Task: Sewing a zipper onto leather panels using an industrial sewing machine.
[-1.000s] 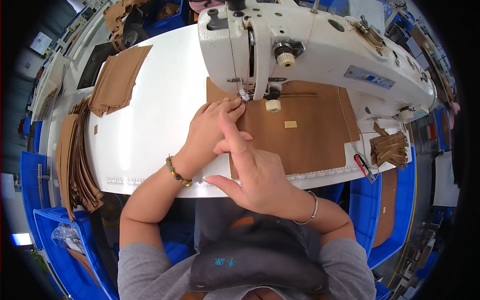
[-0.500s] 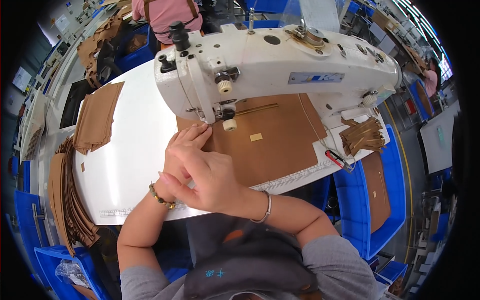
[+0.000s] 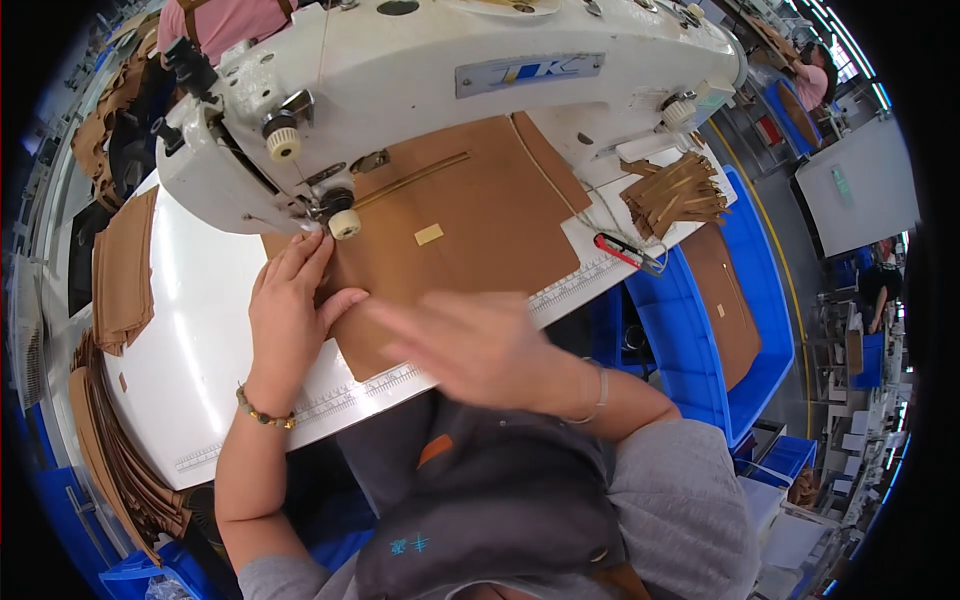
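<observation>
Brown leather-look panel (image 3: 500,215) under the machine, right hand swung off the left wrist

So the panel's flat on the table at my 12 o'clock, tucked under the head of the white sewing machine (image 3: 420,85). Left hand (image 3: 288,305) is out at about 11, fingers close together and nearly straight, tips resting on the panel's left edge right by the presser foot. Thumb's spread well away, so no pinch that I can see.

What changed: half a second ago the right hand (image 3: 475,345) was crossed over the left wrist. Now it's off to the right, at 12, over the panel's near edge. It's too smeared to tell how far those fingers are open, whether they've got hold of anything, or if they touch the panel. My read: right now the left hand is doing the steadying by itself. The view has turned too, so no idea if the panel itself shifted.

Red-handled snips (image 3: 622,251) and a pile of brown strips (image 3: 677,197) sit at 1 o'clock, and a neat brown stack (image 3: 123,270) is at 10.
</observation>
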Demonstrator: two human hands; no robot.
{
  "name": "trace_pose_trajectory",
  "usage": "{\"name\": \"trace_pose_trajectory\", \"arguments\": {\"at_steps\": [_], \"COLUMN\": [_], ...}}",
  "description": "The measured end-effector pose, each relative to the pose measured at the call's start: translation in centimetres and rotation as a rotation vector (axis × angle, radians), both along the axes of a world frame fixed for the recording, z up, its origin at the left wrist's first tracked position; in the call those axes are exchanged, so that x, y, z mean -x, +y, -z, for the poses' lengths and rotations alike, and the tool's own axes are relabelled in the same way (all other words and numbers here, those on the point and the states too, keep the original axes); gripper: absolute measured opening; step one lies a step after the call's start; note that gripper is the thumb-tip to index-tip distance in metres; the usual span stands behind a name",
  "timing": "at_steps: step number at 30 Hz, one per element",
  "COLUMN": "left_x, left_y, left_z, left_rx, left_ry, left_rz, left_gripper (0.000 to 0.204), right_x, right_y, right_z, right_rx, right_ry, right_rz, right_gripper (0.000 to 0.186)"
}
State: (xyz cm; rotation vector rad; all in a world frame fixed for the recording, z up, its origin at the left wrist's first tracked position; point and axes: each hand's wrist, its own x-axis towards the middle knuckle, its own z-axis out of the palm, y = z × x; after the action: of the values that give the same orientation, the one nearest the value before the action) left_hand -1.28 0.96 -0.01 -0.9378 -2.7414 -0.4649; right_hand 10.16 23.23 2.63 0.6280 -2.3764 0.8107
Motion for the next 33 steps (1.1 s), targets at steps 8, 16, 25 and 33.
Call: {"name": "trace_pose_trajectory", "arguments": {"at_steps": [8,16,25,33], "left_x": [-0.2,-1.2,-3.8,-13.8], "left_y": [-0.5,0.2,-0.2,-2.0], "left_z": [0.8,0.8,0.4,-0.3], "left_rx": [0.02,-0.001,0.048,0.074], "left_ry": [0.098,0.152,0.102,-0.004], "left_rz": [-0.016,0.037,0.089,0.154], "left_gripper": [0.07,0.064,0.068,0.072], "right_x": [-4.2,-4.8,-3.4,-4.3], "right_y": [14.9,18.6,19.4,21.7], "right_z": [1.9,-1.6,-1.0,0.8], "right_rx": [-0.426,0.501,1.109,1.145], "right_ry": [-0.169,-0.33,-0.383,-0.478], "right_rz": [0.728,0.626,0.21,0.371], "right_gripper": [0.026,0.047,0.052,0.041]}}
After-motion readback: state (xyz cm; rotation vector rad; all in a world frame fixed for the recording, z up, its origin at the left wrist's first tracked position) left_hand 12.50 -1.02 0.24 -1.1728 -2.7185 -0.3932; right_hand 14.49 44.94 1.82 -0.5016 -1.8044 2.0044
